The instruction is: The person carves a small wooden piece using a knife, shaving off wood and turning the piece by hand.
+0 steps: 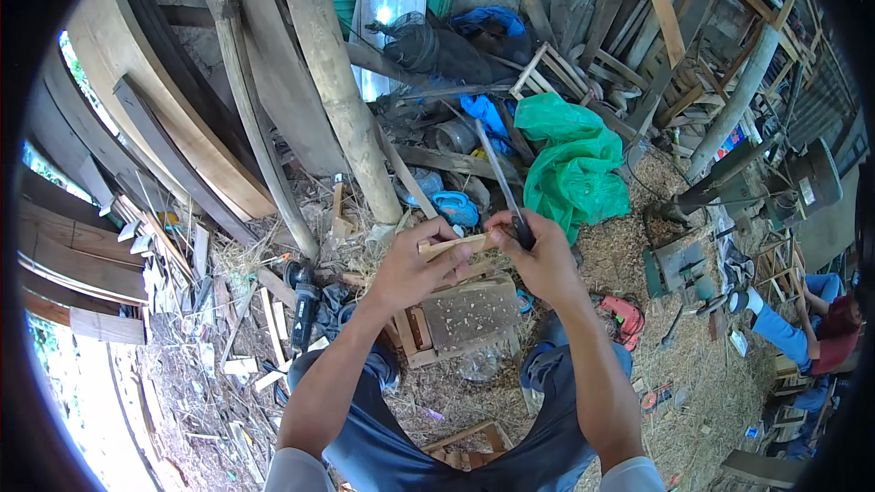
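Observation:
My left hand [415, 264] is closed around a short, pale strip of wood [456, 244], held roughly level above my knees. In my right hand [542, 255] is a long-bladed knife [499, 173] with a dark handle, its blade pointing up and away from me. My right thumb and fingertips also meet the right end of the wood strip, while the blade stands clear of it. Below both hands, between my legs, sits a low wooden stool or block [469, 314] with chips scattered over its top.
A dark angle grinder [303, 310] lies left of my legs, a red power tool [624, 321] to the right. Beyond my hands are a green plastic sheet [574, 164] and a wooden post [342, 82]. Planks [164, 82] lean at left. Another person [820, 337] sits far right.

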Motion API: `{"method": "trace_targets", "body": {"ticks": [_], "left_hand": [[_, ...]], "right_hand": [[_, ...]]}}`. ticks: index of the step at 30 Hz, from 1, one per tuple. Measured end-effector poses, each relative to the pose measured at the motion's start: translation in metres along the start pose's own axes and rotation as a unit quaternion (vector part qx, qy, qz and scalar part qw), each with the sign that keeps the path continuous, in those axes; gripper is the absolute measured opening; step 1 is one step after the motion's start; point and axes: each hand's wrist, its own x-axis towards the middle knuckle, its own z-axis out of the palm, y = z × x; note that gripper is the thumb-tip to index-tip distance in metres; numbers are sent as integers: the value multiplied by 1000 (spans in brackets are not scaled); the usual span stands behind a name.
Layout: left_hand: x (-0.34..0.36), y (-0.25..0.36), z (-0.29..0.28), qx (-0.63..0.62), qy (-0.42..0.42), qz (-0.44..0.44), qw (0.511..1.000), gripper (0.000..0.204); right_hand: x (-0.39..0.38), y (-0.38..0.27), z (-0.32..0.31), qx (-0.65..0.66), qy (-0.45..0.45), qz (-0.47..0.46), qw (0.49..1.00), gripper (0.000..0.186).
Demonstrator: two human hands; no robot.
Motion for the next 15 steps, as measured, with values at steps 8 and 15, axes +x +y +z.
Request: {"method": "trace_targets", "body": {"ticks": [8, 15], "left_hand": [[-7, -90, -18, 254, 45, -171, 951, 23], [-51, -184, -3, 330, -43, -179, 926, 20]], "right_hand": [[-42, 60, 52, -132, -1, 143, 981, 23], [-99, 131, 113, -184, -135, 276, 934, 31]]}}
